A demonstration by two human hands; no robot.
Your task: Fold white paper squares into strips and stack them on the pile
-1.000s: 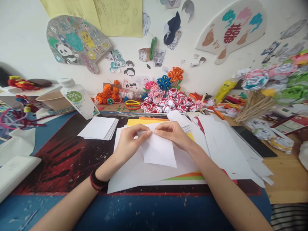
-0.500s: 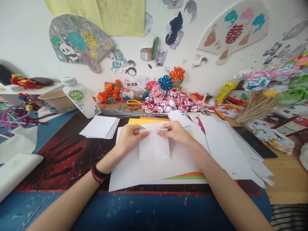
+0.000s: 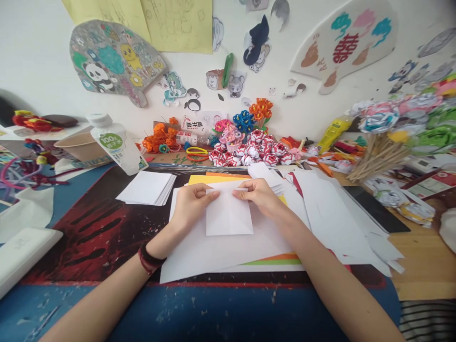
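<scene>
Between my hands is a small white square of paper [image 3: 229, 216] with a faint crease down its middle. My left hand [image 3: 195, 199] pinches its upper left corner, the thumb lying on the near face. Its upper right corner is pinched by my right hand [image 3: 257, 194] in the same way. The fingers behind the paper are partly hidden. Below the square lies a large white sheet [image 3: 199, 261], on top of coloured paper [image 3: 276, 260]. A stack of white paper squares [image 3: 144, 187] sits to the left of my left hand.
Loose white sheets [image 3: 331, 218] spread out on the right, beside a dark flat slab [image 3: 377, 209]. Red and white paper flowers [image 3: 263, 152] and yellow-handled scissors [image 3: 197, 152] line the back. A white bottle [image 3: 116, 145] leans at back left; a white box [image 3: 24, 256] lies at near left.
Both hands keep their pinch on the paper square. Its lower edge has risen slightly and its face looks a little flatter. The whole view has shifted a touch.
</scene>
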